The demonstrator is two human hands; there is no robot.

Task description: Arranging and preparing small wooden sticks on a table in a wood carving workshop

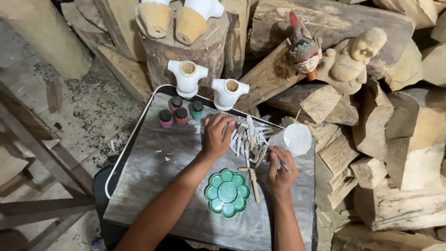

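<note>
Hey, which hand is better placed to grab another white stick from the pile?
Probably the left hand: it already rests on the white sticks, while the right hand holds a thin brush.

A weathered, grey wooden board (186, 186) is seen beneath a glossy green palette (227, 192), matt white-coated wooden pieces (246, 139) and rough-hewn raw timber blocks (395, 153).

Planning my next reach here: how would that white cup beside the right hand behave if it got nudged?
The white cup looks thin-walled, so probably light and easily shifted. It sits near the board's edge, beside the right hand, so a push could send it off. A stick stands in it, which may help it tip.
</note>
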